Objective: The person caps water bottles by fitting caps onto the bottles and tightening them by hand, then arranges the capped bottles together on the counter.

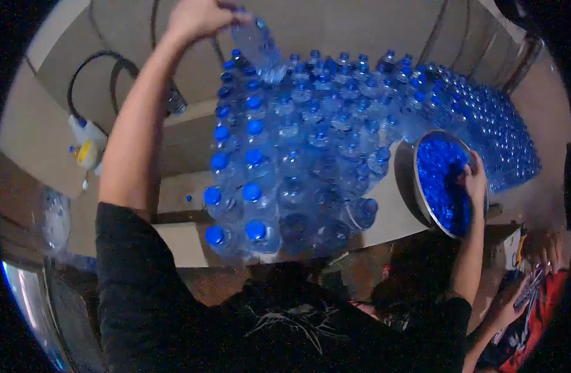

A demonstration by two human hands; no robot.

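Note:
At the top of the head view, my left hand (204, 17) is closed around the upper end of a clear plastic bottle (259, 51), which hangs tilted above the back left of the bottle rows. My right hand (476, 180) reaches into a round metal basin (430, 214) heaped with blue bottle caps (441, 180). Its fingers are curled against the caps; whatever they grip is hidden. Many clear bottles stand upright in rows, with blue caps on the two left columns, including a capped bottle (255, 233) in front. Several bottles nearer the middle, such as one (293, 193), look uncapped.
Left of the bottles is a sunken sink (180, 146) with a black hose (74, 81) beside it. A bottle with a yellow label (86, 154) lies at the far left. Another person's hand (515, 298) holds a phone-like object at the lower right.

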